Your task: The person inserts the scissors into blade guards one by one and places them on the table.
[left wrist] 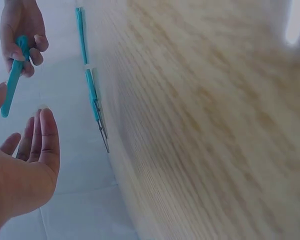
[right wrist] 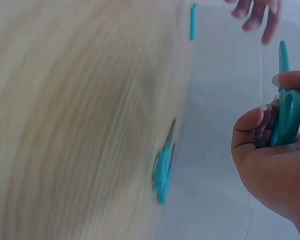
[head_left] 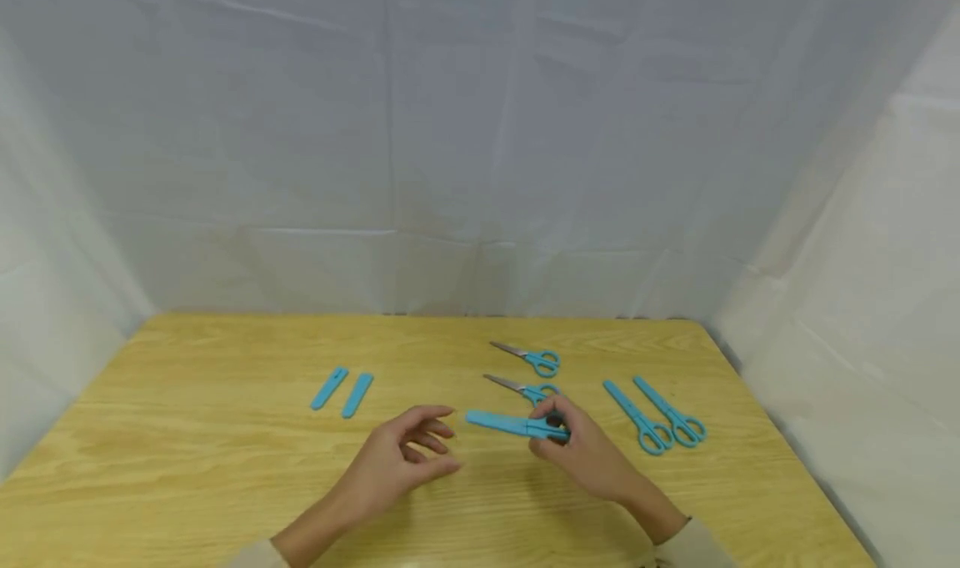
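My right hand (head_left: 588, 455) grips a pair of blue scissors (head_left: 502, 422) by the handles, above the table. A blue cover encloses the blades, and its tip points left toward my other hand. Just short of that tip is my left hand (head_left: 390, 455), its thumb and fingers apart with nothing between them. The right wrist view shows the handle loop (right wrist: 290, 115) held between thumb and curled fingers. In the left wrist view the left hand (left wrist: 30, 165) is apart from the covered scissors (left wrist: 12, 85).
Two bare-bladed scissors (head_left: 542, 361) lie behind the right hand. Two covered scissors (head_left: 641, 414) lie to its right. Two loose blue covers (head_left: 357, 395) rest at the left on the wooden table (head_left: 225, 468). Pale sheeting (head_left: 450, 134) hangs around the back and sides.
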Motion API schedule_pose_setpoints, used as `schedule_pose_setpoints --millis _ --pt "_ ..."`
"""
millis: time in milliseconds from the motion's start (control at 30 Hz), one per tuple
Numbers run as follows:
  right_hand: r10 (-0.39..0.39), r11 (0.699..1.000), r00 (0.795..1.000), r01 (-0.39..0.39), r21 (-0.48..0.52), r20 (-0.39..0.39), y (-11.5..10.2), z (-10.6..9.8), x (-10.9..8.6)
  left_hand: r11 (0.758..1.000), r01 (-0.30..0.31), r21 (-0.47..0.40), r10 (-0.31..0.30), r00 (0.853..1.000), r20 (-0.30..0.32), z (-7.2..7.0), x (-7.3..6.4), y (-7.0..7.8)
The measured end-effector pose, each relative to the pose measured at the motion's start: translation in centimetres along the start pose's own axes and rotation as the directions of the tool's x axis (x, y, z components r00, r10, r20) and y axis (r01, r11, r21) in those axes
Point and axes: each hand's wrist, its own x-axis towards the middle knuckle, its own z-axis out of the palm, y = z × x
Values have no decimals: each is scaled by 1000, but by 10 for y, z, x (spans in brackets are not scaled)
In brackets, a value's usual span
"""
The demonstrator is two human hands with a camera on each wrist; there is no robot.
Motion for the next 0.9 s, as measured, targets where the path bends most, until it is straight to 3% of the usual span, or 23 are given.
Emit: schedule_pose_setpoints --millis 167,333,600,900 --pt "49 999 990 -51 -10 -134 15 -33 -2 1000 -16 12 16 1000 16 3 11 -3" --pt "57 997 964 -68 -33 -258 33 -67 -5 999 -49 12 48 998 34 11 23 -6" --pt "120 969 899 -199 -148 -422 68 -117 -18 998 -65 -3 65 995 73 25 41 -8" --pt "203 936 840 -317 -151 -503 100 -154 -34 996 -87 10 85 989 119 42 55 -8"
